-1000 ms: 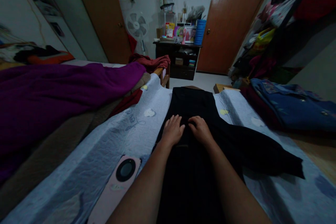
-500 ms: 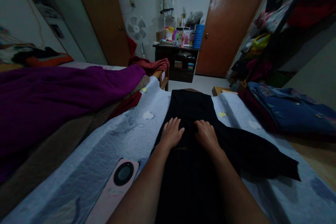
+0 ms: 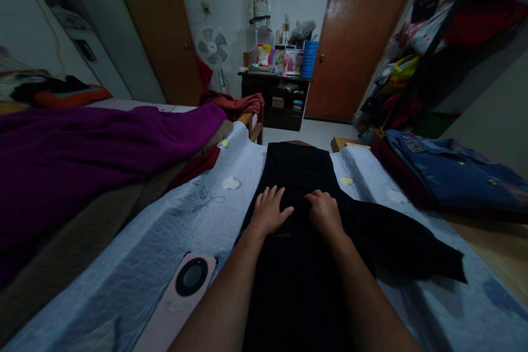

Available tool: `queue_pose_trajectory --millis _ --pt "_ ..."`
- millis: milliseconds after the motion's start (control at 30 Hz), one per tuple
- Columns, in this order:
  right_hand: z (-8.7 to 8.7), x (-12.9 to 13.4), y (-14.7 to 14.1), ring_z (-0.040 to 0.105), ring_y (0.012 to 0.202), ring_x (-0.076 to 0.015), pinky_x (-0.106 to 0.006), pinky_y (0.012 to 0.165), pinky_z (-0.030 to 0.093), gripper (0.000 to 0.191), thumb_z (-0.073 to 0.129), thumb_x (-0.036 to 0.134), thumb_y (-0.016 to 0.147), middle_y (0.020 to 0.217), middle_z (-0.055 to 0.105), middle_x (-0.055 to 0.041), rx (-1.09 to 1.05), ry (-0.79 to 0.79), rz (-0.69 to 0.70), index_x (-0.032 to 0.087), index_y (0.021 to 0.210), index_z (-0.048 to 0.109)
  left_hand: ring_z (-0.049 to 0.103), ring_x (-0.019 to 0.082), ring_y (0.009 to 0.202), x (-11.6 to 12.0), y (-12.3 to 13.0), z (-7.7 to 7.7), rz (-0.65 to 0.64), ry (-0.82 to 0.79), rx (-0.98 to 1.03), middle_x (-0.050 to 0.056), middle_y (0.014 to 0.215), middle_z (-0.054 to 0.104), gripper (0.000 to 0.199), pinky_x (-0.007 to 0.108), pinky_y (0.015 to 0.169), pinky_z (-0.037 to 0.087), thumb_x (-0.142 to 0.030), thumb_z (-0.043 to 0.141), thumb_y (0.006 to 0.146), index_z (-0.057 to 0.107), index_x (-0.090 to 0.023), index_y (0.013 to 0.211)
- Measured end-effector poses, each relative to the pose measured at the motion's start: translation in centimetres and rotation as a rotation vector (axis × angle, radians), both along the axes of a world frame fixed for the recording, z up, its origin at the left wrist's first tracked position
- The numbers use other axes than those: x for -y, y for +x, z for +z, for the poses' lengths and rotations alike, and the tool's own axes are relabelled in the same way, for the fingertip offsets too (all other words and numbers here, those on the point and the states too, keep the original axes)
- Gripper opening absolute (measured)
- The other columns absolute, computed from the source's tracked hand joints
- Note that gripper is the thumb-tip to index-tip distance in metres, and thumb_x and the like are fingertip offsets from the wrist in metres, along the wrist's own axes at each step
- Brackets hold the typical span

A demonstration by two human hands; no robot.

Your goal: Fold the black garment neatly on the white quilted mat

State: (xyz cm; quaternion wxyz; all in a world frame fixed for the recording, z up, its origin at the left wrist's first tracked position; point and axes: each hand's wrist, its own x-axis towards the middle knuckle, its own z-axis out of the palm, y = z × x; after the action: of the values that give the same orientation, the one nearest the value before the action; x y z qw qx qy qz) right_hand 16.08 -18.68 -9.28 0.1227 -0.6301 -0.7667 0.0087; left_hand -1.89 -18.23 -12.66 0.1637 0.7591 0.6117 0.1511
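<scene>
A black long-sleeved garment (image 3: 299,168) lies spread along the bed, one sleeve (image 3: 404,231) stretched out to the right. Flat on its left part rests my left hand (image 3: 270,210), fingers apart and thumb pointing inward. Across from it my right hand (image 3: 325,212) has its fingers curled down at the cloth, seemingly pinching a bit of it. The dark fabric hides what lies under those fingertips. A pink phone (image 3: 179,297) with a round dark camera ring lies on the sheet left of my left forearm.
The bed has a pale blue patterned sheet (image 3: 165,242). A purple blanket (image 3: 103,148) is heaped on the left. Folded denim clothing (image 3: 449,170) sits at the right edge. Beyond stand a fan (image 3: 213,47), a dark cabinet (image 3: 274,88) and a wooden door (image 3: 346,38).
My left thumb has spread a little further inward. My right hand stays almost in place on the garment. The whole view has shifted slightly.
</scene>
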Motion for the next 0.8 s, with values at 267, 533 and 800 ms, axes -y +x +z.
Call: queue_pose_trajectory --millis 267,533,800 --pt "2.5 -0.8 2.5 0.062 0.092 -0.0197 -0.028 0.078 0.043 0.031 0.048 0.038 0.087 0.099 0.069 -0.0064 -0.373 -0.177 0.037 0.019 0.098 0.07 0.013 0.032 0.142 -0.2 0.0 -0.2 -0.02 -0.019 -0.027 0.01 0.155 0.023 0.075 0.049 0.113 0.013 -0.054 0.056 0.079 0.029 -0.03 0.145" --pt "2.6 -4.2 7.0 0.06 0.104 -0.0281 -0.037 0.084 0.043 0.038 0.035 0.033 0.092 0.112 0.065 -0.0163 0.029 -0.183 -0.382 0.015 0.11 0.063 0.012 0.034 0.142 -0.3 0.1 -0.2 -0.036 -0.029 -0.019 0.004 0.156 0.019 0.072 0.05 0.113 0.013 -0.036 0.057 0.078 0.03 -0.034 0.144" --pt "1.2 -5.6 8.8 0.06 0.104 -0.0303 -0.039 0.079 0.045 0.043 0.037 0.045 0.092 0.113 0.064 -0.0171 0.114 -0.334 -0.37 0.013 0.106 0.062 0.012 0.032 0.142 -0.2 0.1 0.4 -0.094 0.005 0.065 0.003 0.156 0.018 0.073 0.052 0.113 0.014 -0.02 0.056 0.075 0.034 -0.036 0.143"
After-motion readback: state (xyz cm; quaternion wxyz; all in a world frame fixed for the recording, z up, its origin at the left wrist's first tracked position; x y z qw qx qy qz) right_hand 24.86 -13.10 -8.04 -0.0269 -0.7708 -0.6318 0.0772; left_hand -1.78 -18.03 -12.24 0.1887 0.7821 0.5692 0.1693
